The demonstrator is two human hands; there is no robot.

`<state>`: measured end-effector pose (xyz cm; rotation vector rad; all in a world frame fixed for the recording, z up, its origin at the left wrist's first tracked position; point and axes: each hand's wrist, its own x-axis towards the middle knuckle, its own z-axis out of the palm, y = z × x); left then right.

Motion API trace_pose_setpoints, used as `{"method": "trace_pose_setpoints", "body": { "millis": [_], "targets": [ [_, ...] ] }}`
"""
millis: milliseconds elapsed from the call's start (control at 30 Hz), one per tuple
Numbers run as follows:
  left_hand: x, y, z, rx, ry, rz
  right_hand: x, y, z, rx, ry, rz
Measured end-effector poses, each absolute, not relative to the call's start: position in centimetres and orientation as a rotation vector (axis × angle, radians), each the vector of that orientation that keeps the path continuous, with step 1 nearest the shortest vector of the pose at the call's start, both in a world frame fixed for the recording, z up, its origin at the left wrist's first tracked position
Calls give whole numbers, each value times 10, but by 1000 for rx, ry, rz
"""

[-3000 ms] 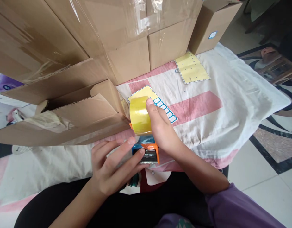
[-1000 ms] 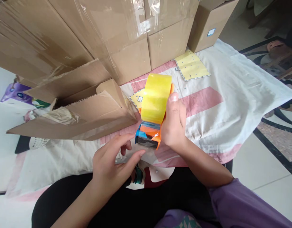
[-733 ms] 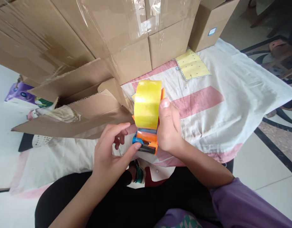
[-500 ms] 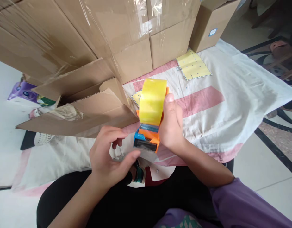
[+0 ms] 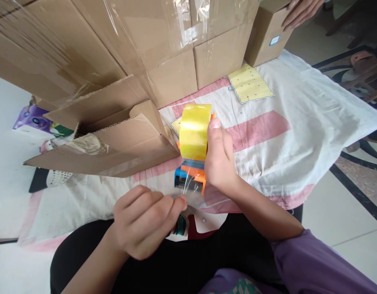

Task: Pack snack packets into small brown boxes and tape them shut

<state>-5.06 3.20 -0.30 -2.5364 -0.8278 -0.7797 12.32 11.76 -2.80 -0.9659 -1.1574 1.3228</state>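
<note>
The right hand (image 5: 219, 161) is wrapped around the side of the dispenser (image 5: 190, 179), thumb lying along the yellow tape roll (image 5: 194, 131) mounted on it. The dispenser is held clear of the cloth (image 5: 268, 134), cutter end pointing toward the person, just in front of the open flaps of the low box (image 5: 114, 141).

The left hand (image 5: 145, 222) is curled nearly into a fist, with thumb and forefinger pinched on the free tape end (image 5: 188, 192) at the cutter. A short clear strip, showing stretch lines, spans between the pinch and the cutter.

Step in hand, as judged: drawing the tape end out of the dispenser.

Requirements for the next move:
- Keep the pinch firm; the strip is thin and will likely fold onto itself if slackened.
- Hold the dispenser steady so that the roll can turn freely.
- Pull straight from the cutter, not sideways, to avoid tearing on the teeth.

Adjacent items: stacked taped boxes (image 5: 163, 45) behind; yellow label sheet (image 5: 249, 83) on the cloth. Another person's hand (image 5: 300, 11) rests on a small box (image 5: 268, 36) at upper right.
</note>
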Motion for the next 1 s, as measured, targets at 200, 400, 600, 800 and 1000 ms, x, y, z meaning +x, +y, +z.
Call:
{"method": "trace_pose_setpoints", "body": {
  "millis": [200, 400, 600, 800, 1000],
  "targets": [
    [-39, 34, -3, -2416, -786, -774, 128, 125, -31, -899, -1176, 1173],
    [-30, 34, -23, -2555, -1060, -1016, 134, 127, -28, -919, -1182, 1074],
    [-17, 20, -23, -2742, -1823, -1716, 139, 129, -27, -924, -1229, 939],
    [10, 25, -19, -2085, -2657, -2455, 142, 132, -25, -909, -1214, 859],
    [17, 25, -18, -1990, -2698, -2534, 150, 143, -24, -907, -1194, 802]
  ]
}}
